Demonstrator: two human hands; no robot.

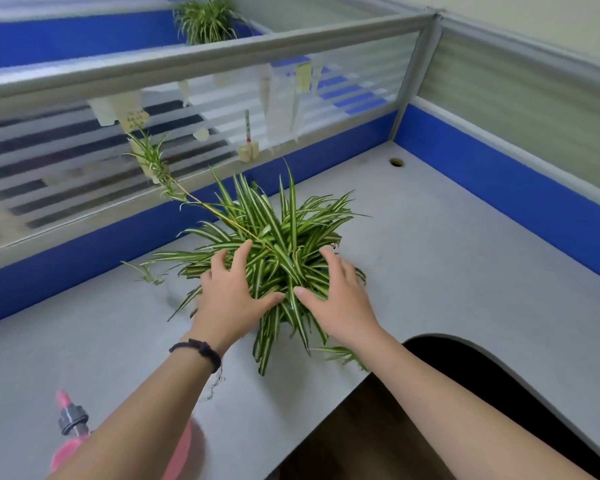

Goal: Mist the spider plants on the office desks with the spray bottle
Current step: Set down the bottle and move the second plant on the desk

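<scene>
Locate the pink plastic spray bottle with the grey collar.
In the head view the pink spray bottle stands on the grey desk at the lower left, partly hidden under the left forearm, nearer the camera than the spider plant.

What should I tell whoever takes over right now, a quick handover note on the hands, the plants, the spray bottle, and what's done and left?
Left hand: open, fingers spread in the leaves of the near spider plant, holding nothing.
Right hand: open, also resting on that plant's leaves.
Spray bottle: pink, standing on the desk at the lower left, partly hidden by the left forearm; neither hand is on it.
Second spider plant: beyond the partition, on the far side.
Done: cannot tell whether either plant has been misted.
Left: pick up the bottle, mist any plant not yet done.
</scene>
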